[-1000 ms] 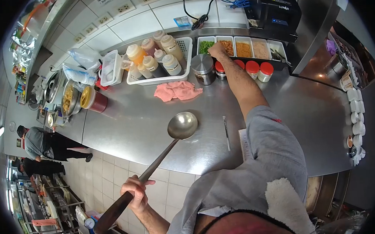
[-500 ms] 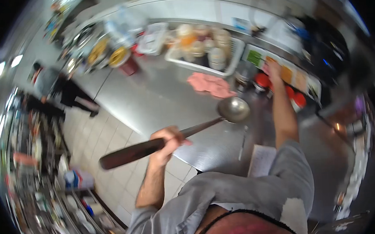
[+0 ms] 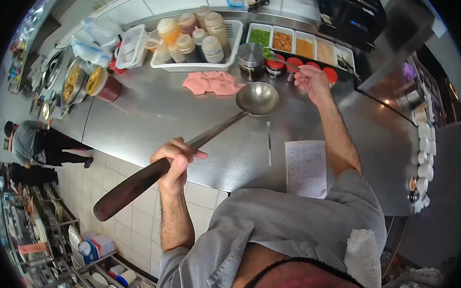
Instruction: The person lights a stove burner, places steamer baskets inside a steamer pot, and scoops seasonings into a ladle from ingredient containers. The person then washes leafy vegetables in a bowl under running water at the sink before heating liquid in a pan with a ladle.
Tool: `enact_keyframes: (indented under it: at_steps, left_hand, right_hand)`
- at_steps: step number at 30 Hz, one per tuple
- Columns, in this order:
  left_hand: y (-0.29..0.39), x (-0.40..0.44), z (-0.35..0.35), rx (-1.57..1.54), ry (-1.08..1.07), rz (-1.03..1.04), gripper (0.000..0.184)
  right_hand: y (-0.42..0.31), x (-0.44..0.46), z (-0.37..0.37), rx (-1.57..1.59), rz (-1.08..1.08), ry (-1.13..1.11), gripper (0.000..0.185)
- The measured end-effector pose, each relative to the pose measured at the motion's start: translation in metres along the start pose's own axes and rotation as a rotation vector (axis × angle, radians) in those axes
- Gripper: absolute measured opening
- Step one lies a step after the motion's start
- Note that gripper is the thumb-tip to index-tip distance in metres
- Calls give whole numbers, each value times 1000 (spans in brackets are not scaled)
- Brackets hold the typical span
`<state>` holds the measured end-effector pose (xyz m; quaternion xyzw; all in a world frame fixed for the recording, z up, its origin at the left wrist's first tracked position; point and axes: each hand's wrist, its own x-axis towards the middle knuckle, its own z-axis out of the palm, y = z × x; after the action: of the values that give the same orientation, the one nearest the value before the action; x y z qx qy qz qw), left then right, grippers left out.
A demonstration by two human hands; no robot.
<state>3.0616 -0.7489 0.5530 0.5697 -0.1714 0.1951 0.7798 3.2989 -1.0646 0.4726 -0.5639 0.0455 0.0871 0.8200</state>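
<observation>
My left hand (image 3: 173, 160) is closed around the shaft of a large metal ladle (image 3: 258, 98) just above its dark wooden handle (image 3: 133, 189). The ladle's bowl faces up over the steel counter and looks bare inside. Pinched in my right hand (image 3: 314, 82) is a slim spoon (image 3: 287, 63). Chopped green herbs (image 3: 269, 53) sit at its far end, near a lidded metal canister (image 3: 251, 61). Behind it lies a row of white ingredient bins, with chopped greens (image 3: 260, 36) in the leftmost one. Red-lidded jars (image 3: 294, 62) stand just below the bins, partly covered by my right hand.
A white basket (image 3: 194, 66) of sauce bottles stands at the back, with a pink cloth (image 3: 213, 82) before it. A pen (image 3: 269, 143) and a notebook (image 3: 306, 168) lie near me. Left are a sauce tub (image 3: 104, 85) and another person (image 3: 40, 145). A black machine (image 3: 357, 15) sits behind right.
My right hand has come back from the ingredient bins, and the spoon with greens now shows in it. The ladle stays in my left hand. The whole view has shifted and sharpened.
</observation>
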Motion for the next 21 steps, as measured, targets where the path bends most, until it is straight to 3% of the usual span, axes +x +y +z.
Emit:
enact_keyframes:
  at_steps: [6,8,9,11,12,14,16,19,21]
  left_hand:
    - [3,0,5,28,8,49,22]
    - [2,0,5,29,1,57,22]
    - [2,0,6,34,0,60,22]
    - [4,1,8,68,-27,52,23]
    - [4,2,9,105,-44,47,25]
    - [3,2,11,115,-43,47,25]
    - [1,2,15,66,21,64,22]
    - [0,-1,16,92,4,50,22]
    - [0,-5,14,93,2,44,22]
  right_hand:
    - [34,-63,-7,-143,49,-86,17]
    - [46,-76,-10,-861,-454,-197,20]
    - [47,-75,-10,-861,-458,-187,20]
    - [47,-72,-10,-1046,-750,-240,22]
    - [40,-69,-6,-1043,-753,-234,22]
    - [16,-52,3,-893,-736,-5,13]
    - [3,-8,0,-954,-737,134,13]
    - [4,63,-12,-964,-720,240,15]
    - [13,106,-21,-1236,-885,301,19]
